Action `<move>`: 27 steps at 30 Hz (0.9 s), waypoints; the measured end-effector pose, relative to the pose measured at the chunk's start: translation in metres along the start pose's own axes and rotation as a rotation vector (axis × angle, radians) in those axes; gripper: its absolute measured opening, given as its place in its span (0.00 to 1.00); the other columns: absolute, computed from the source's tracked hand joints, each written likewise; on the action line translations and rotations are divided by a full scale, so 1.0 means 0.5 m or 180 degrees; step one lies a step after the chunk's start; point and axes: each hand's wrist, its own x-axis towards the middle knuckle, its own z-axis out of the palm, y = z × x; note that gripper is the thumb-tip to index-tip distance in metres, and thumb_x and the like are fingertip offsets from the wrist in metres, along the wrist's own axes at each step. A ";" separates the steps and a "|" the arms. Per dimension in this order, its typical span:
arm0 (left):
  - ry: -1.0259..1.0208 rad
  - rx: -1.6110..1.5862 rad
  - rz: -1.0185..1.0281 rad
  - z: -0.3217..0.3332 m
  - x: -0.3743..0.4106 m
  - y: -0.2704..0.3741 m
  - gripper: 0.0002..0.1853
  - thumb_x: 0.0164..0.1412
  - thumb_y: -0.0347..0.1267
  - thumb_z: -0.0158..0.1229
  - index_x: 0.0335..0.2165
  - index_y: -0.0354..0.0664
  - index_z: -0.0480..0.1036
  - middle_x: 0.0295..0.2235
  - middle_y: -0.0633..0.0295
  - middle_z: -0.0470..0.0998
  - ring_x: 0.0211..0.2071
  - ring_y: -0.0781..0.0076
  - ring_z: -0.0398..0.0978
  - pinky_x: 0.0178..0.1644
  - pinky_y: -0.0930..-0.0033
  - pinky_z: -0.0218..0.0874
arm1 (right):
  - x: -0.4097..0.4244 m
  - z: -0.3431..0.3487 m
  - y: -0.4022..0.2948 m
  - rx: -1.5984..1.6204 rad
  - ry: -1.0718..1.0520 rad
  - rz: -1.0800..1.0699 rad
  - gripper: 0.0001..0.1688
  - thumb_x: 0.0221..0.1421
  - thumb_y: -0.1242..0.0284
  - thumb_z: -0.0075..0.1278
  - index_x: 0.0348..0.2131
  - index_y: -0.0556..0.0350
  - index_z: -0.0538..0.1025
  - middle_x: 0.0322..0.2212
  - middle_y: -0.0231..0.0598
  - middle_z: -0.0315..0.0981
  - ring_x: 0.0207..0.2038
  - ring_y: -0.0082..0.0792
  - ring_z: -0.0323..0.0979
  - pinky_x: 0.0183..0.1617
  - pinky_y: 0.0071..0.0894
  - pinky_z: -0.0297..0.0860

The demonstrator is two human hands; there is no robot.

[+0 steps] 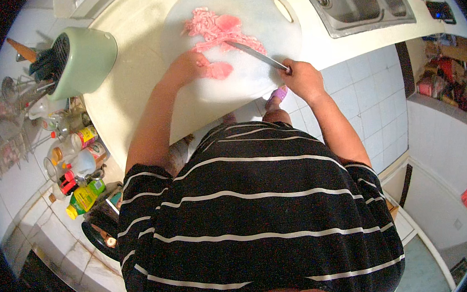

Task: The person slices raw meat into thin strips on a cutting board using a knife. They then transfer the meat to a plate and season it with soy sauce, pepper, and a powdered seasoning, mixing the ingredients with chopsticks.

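My right hand (303,79) grips the handle of a kitchen knife (257,55). Its blade slants up and left across a white plastic cutting board (253,89), the tip by a strip of thinly cut raw meat (250,41). My left hand (188,68) has its curled fingers on the left end of a flat piece of raw meat (220,70) near the board's lower side; the fingertips are partly hidden. Farther up lies a heap of sliced raw meat (203,22), with a smooth, larger slice (228,23) at its right side.
A green knife block (91,60) holding dark-handled utensils stands left of the board. Several bottles (87,196) line the counter's left end. A steel double sink (350,3) is set in the counter at upper right. The board has an oval handle hole (283,9).
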 end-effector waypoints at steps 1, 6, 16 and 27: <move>-0.0204 -0.0109 -0.0097 -0.005 -0.003 -0.009 0.11 0.49 0.35 0.62 0.27 0.39 0.76 0.25 0.59 0.78 0.27 0.70 0.74 0.32 0.66 0.64 | 0.001 0.003 0.002 0.0038 -0.0016 -0.0021 0.14 0.52 0.62 0.49 0.37 0.47 0.77 0.30 0.45 0.78 0.35 0.50 0.76 0.39 0.48 0.71; 0.0343 -0.0486 0.0058 -0.004 -0.037 0.022 0.08 0.50 0.32 0.62 0.27 0.37 0.76 0.22 0.61 0.77 0.25 0.75 0.72 0.31 0.70 0.63 | -0.004 0.011 0.002 0.0099 -0.0068 0.0105 0.16 0.52 0.61 0.49 0.37 0.48 0.77 0.30 0.47 0.77 0.35 0.51 0.76 0.39 0.48 0.71; 0.0105 -0.0700 0.0705 0.040 -0.014 0.036 0.11 0.56 0.34 0.58 0.35 0.37 0.79 0.26 0.63 0.80 0.26 0.81 0.73 0.31 0.73 0.64 | -0.006 0.005 -0.006 0.0148 -0.0001 0.0038 0.17 0.52 0.59 0.49 0.37 0.48 0.77 0.30 0.46 0.78 0.36 0.50 0.76 0.40 0.48 0.71; 0.0613 -0.0238 0.0315 0.037 -0.013 -0.001 0.12 0.55 0.34 0.58 0.33 0.35 0.78 0.27 0.61 0.80 0.27 0.77 0.75 0.32 0.70 0.65 | -0.004 0.005 -0.008 0.0081 -0.0035 0.0066 0.16 0.52 0.60 0.49 0.37 0.47 0.77 0.30 0.46 0.78 0.36 0.49 0.76 0.40 0.48 0.71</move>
